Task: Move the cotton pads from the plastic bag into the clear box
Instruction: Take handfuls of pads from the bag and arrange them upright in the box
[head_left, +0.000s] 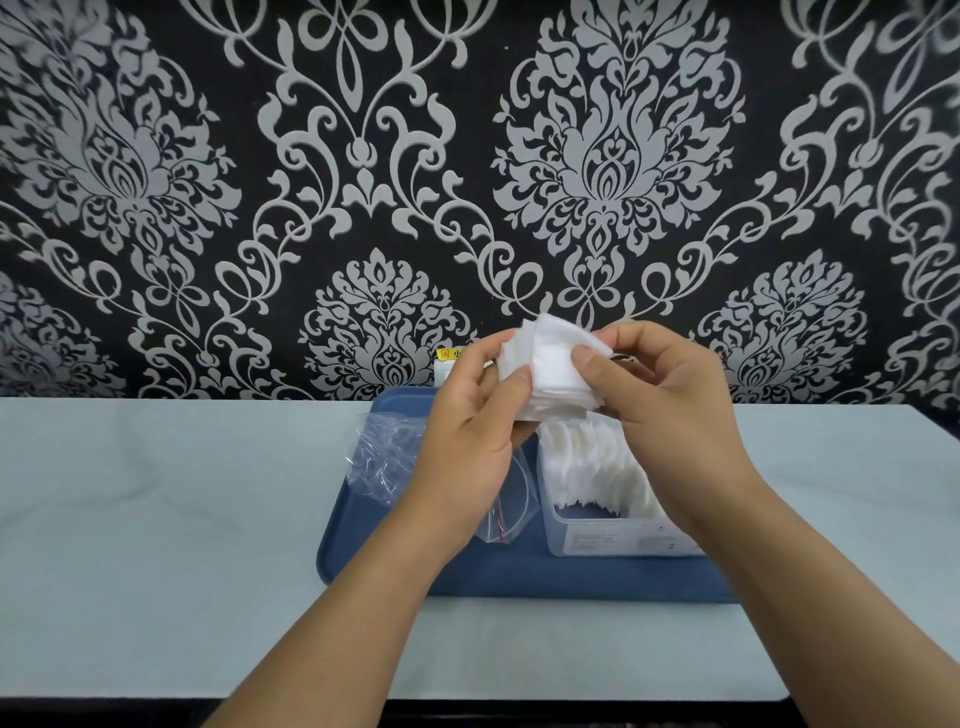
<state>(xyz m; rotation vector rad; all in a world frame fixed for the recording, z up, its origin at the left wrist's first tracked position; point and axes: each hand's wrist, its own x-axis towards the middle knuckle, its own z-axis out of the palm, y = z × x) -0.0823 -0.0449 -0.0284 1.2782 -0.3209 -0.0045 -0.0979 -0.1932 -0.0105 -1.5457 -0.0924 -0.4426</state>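
Hands (470, 415) (657, 400) grip cotton pads (550, 374) above clear box (623, 540); label unreadable.

Both forearms are bare, with no sleeves, rings or watch.

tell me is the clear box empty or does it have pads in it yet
Partly filled. The box holds a row of white pads, with bare space at its near end.

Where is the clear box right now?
In the head view, the clear box sits on the right part of the blue tray, partly under the right hand, with the plastic bag to its left.
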